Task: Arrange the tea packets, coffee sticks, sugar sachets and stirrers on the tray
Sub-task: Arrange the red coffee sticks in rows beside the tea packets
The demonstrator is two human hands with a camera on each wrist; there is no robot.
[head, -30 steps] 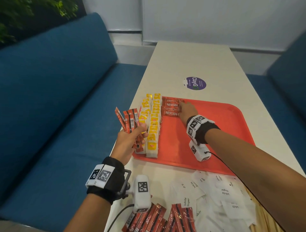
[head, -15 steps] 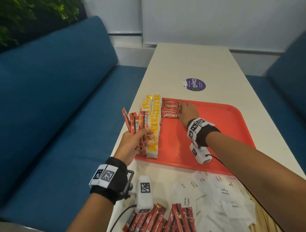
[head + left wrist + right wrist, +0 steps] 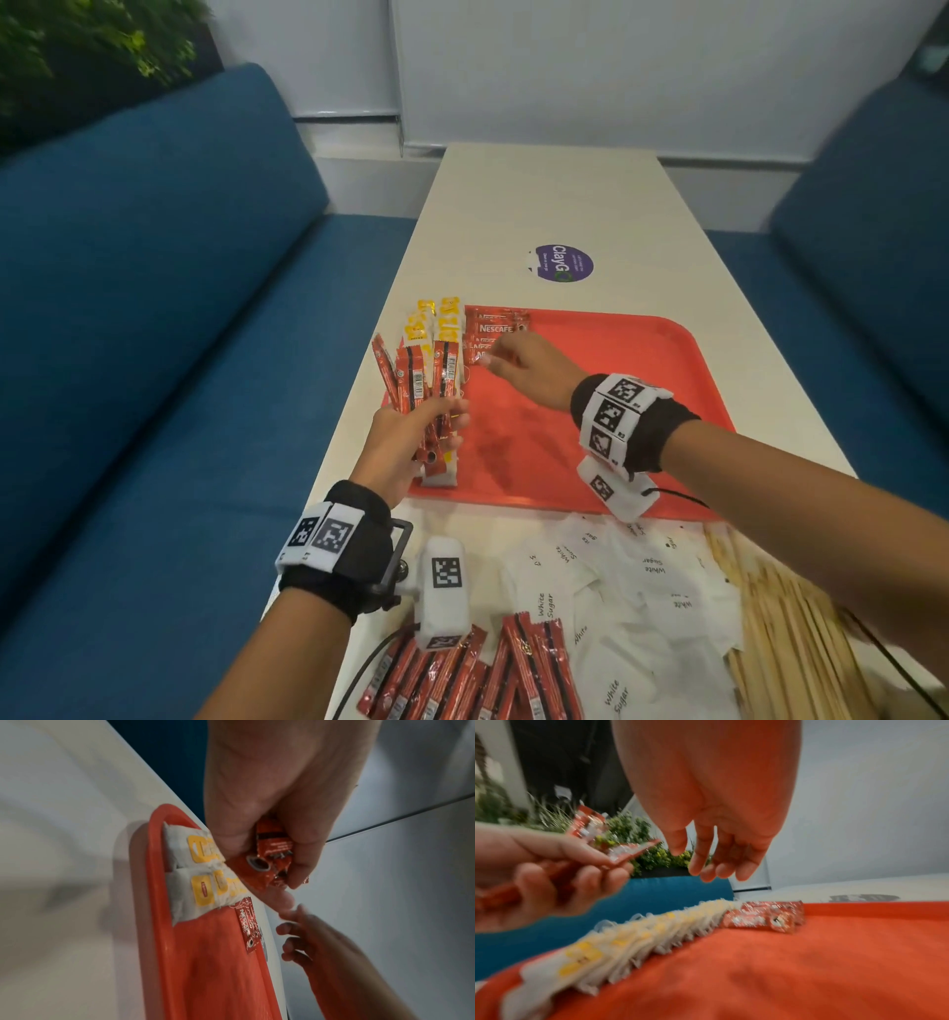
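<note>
Coffee sticks (image 3: 495, 334) on tray (image 3: 616, 411) — right hand (image 3: 534, 372) has lifted off them

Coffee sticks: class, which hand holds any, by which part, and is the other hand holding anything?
The left hand grips a fan of coffee sticks by their lower ends. The right hand holds nothing, its fingers loose above the tray.

Office lounge or café booth, long cream table (image 3: 565, 205) between blue upholstered benches (image 3: 154, 308), round purple sticker (image 3: 562, 263) on tabletop, greenery (image 3: 92, 46) behind, white wall panels (image 3: 616, 67)
</note>
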